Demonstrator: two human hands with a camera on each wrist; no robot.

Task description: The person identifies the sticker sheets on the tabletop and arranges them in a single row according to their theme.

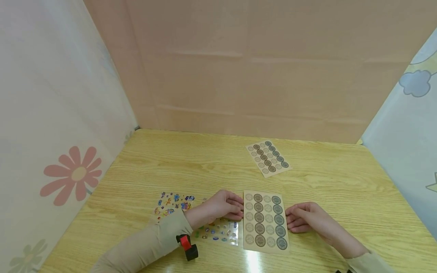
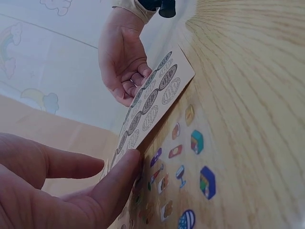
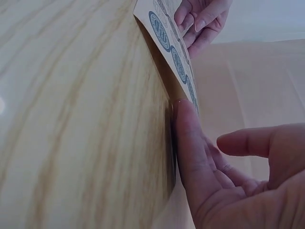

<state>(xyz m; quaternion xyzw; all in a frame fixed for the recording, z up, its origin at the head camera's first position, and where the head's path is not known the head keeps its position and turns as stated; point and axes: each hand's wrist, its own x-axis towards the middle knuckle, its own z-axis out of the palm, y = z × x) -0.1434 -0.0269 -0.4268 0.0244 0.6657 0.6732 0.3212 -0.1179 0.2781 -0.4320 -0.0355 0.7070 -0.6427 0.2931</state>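
A tan sheet of round stickers (image 1: 263, 222), printed in columns of pale, brown and dark circles, lies between my two hands. At its left edge is my left hand (image 1: 223, 205), fingers extended, and a fingertip (image 2: 132, 160) meets the edge in the left wrist view. My right hand (image 1: 308, 218) is at the opposite long edge; in the right wrist view a fingertip (image 3: 185, 110) is right at the edge, thumb held apart. A shadowed gap shows beneath the sheet there. Under my left forearm and hand are clear sheets of colourful stickers (image 1: 223, 232), partly covered.
Another tan sheet of round stickers (image 1: 268, 158) lies askew farther back on the wooden table (image 1: 341, 178). A tan backdrop (image 1: 246, 76) rises behind the table, with pale patterned walls on both sides. A black and red strap (image 1: 186, 244) is on my left sleeve.
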